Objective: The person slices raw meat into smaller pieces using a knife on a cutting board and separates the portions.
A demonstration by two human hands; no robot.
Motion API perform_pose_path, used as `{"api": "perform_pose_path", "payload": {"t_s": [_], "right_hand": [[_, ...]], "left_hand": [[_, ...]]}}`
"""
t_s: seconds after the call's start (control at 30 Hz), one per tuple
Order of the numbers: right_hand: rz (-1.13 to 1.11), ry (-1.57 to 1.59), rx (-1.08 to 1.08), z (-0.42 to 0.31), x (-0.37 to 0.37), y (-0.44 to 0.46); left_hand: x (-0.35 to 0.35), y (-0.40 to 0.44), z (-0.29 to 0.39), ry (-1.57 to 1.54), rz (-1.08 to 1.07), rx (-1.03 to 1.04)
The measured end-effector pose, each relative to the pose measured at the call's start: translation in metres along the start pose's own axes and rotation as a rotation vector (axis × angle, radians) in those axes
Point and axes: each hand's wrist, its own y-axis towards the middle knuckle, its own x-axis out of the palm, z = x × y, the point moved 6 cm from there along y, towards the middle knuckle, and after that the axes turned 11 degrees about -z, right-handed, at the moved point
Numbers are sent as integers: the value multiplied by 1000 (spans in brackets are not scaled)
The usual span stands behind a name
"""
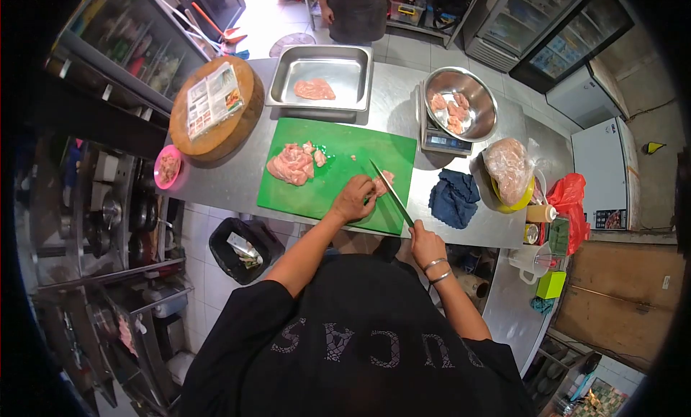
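- Gripping knife (398, 207) in right hand (427, 244) — closed round handle, blade crossing meat piece (389, 177).
- Curled at meat piece with left hand (354, 199); can't tell if pinched.
- Reading "UCAS" upside down on black shirt (360, 302) (first letter unclear); too small to read on printed sheet (214, 100).
- Opening up between left hand and meat pile (291, 165) on green board (331, 138); tight at right edge.

a busy commercial kitchen – steel worktable (209, 183), glass-door fridges (583, 35), chopping board (338, 147)
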Motion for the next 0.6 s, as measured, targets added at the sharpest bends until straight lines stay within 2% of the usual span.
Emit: {"api": "perform_pose_path", "payload": {"t_s": [0.13,0.37,0.47,0.53,0.6], "right_hand": [[-100,-42,-7,-6,-1,-6],[-21,34,-73,-10,50,68],[46,137,-100,-18,39,74],[195,259,-74,-17,17,51],[151,205,-58,-15,8,35]], "left_hand": [[4,1,2,-13,-32,56],[6,2,2,6,-89,52],[-4,-5,7,-41,-60,92],[-16,-17,4,-41,103,-47],[-17,-23,3,-28,100,-57]]}}
